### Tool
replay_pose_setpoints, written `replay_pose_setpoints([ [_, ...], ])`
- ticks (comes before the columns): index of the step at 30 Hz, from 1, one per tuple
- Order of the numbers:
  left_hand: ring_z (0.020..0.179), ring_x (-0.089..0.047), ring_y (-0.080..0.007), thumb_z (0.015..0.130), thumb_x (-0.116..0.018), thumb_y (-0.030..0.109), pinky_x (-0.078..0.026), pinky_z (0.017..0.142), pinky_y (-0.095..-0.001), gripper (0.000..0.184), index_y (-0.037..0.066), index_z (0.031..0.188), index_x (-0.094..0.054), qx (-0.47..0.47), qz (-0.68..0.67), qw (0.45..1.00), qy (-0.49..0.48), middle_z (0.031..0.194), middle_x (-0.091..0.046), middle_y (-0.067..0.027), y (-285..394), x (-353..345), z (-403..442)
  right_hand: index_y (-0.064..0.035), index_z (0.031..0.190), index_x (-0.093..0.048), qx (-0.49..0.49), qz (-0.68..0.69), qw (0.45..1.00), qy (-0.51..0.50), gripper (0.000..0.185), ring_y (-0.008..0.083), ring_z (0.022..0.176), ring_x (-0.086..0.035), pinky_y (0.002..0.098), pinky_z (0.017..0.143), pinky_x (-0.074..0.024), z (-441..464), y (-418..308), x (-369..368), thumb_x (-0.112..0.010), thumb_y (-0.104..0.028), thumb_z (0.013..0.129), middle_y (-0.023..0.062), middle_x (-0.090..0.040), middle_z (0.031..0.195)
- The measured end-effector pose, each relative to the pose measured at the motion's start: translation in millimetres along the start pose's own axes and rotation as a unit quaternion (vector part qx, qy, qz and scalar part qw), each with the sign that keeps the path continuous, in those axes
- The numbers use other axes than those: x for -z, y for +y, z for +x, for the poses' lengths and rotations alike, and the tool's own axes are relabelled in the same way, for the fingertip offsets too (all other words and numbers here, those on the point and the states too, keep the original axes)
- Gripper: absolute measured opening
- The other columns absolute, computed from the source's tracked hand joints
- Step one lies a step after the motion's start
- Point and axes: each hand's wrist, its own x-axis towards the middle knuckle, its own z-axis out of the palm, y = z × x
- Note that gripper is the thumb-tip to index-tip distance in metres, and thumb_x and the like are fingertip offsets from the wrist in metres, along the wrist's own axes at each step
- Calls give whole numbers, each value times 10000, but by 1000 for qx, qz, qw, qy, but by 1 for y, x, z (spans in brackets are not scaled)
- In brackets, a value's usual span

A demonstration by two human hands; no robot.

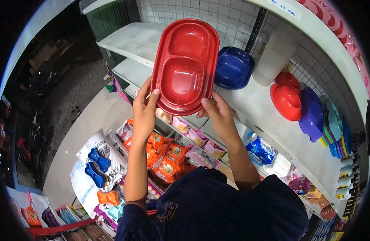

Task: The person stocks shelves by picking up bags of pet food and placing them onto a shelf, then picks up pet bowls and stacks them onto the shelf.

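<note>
A red double pet bowl (184,76) with two rounded hollows is held up in front of me, its open side facing me. My left hand (144,105) grips its lower left edge, thumb on the rim. At the lower right edge my right hand (217,110) holds it the same way, with the fingers partly hidden behind. Just behind the double bowl, a dark blue bowl (234,67) sits on the white shelf (249,100). Whether the red bowl touches the shelf I cannot tell.
Right along the shelf stand a whitish cylinder (275,56), red bowls (287,96), a purple bowl (311,114) and stacked coloured bowls (335,128). Below are orange packets (165,156) and a blue pack (259,150). Blue bone-shaped bowls (97,166) lie on white sacks (112,148) at left.
</note>
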Motion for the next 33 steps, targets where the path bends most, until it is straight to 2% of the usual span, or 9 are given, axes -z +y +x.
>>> replay_pose_setpoints([
  [8,1093,-584,-166,995,-483,131,-475,927,-299,433,-63,1378,-423,29,-18,998,-60,1271,-577,-147,3,-15,53,-26,1456,-290,30,10,999,44,527,93,738,-595,252,686,-533,17,-13,4,-512,-135,992,51,-601,899],
  [11,1086,-591,-166,999,-463,127,-477,930,-301,419,-67,1369,-431,35,-35,995,-81,1255,-587,-144,-2,-14,66,-41,1514,-145,36,-23,997,65,644,107,723,-603,261,673,-529,19,-12,-2,-509,-110,987,67,-601,865],
  [17,1041,-602,-138,1003,-446,133,-484,902,-275,404,-56,1359,-450,42,-54,989,-131,1213,-607,-122,-4,-13,89,-38,1520,-38,93,-139,979,118,738,126,653,-605,261,643,-505,23,-15,-17,-523,-92,967,90,-596,794],
  [23,901,-604,-81,1000,-475,200,-490,757,-243,400,-3,1344,-499,79,64,979,-178,1056,-661,-62,-3,-44,114,-6,1504,-136,70,-284,935,202,669,117,606,-578,272,598,-480,30,-34,6,-522,-125,970,96,-559,725],
  [24,853,-627,-136,975,-513,223,-491,738,-289,379,-4,1274,-564,73,81,977,-184,1002,-681,-104,-2,-54,118,11,1467,-271,-3,-309,921,238,574,241,701,-652,342,679,-506,30,-46,6,-492,-178,973,169,-625,784],
  [27,823,-642,-253,938,-550,215,-493,753,-360,346,-9,1193,-616,-34,193,957,-212,992,-677,-191,-37,-80,149,26,1402,-398,-9,-455,841,292,514,394,893,-653,424,822,-492,37,-53,28,-454,-230,960,265,-658,943],
  [28,826,-635,-292,926,-557,206,-490,767,-376,335,-13,1171,-625,-58,213,951,-218,989,-666,-218,-50,-87,152,35,1322,-493,-31,-468,829,305,479,466,1031,-580,473,930,-439,38,-56,31,-430,-250,942,311,-618,1081],
  [30,832,-621,-370,904,-570,187,-483,796,-407,313,-20,1127,-643,-108,253,934,-229,984,-645,-272,-60,-99,152,34,1299,-515,-15,-503,805,313,465,452,1019,-592,474,930,-445,40,-47,40,-430,-250,941,305,-627,1067],
  [33,893,-609,-403,898,-568,166,-470,836,-409,333,5,1185,-622,-95,260,914,-295,1021,-627,-291,-49,-100,145,30,1271,-537,-20,-537,783,314,451,441,1006,-603,477,916,-458,38,-44,49,-436,-261,943,296,-634,1057],
])
